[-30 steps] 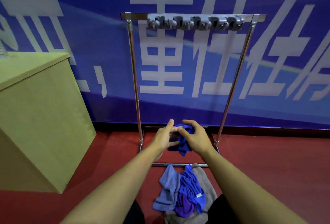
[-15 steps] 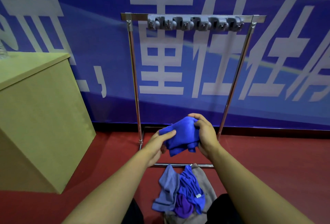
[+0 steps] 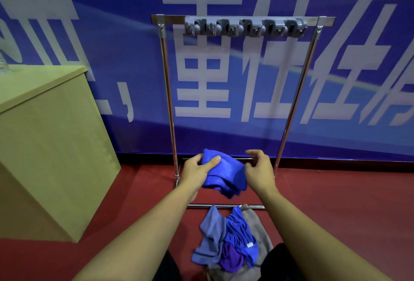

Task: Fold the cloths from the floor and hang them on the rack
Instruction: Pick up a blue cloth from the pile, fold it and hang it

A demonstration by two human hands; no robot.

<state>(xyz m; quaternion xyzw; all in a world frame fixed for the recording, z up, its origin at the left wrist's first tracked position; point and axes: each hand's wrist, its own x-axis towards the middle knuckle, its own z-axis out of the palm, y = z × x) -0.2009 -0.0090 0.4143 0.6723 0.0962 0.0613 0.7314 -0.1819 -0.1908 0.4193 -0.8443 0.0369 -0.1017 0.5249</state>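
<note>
Blue cloth (image 3: pixel 224 174): soft, plush microfibre, bunched into a loose folded wad, held in the air in front of the lower part of the rack (image 3: pixel 167 92), a frame of thin polished metal tubes with a row of grey moulded plastic clips along its top bar. Left hand (image 3: pixel 195 172) grips the cloth's left edge, thumb pressed on top; right hand (image 3: pixel 257 172) is at its right edge with fingers curled, grip not clear. Pile of cloths (image 3: pixel 226 238): crumpled grey-blue, blue, purple and taupe pieces on the smooth red floor (image 3: pixel 336 202), just before the rack's front base bar.
</note>
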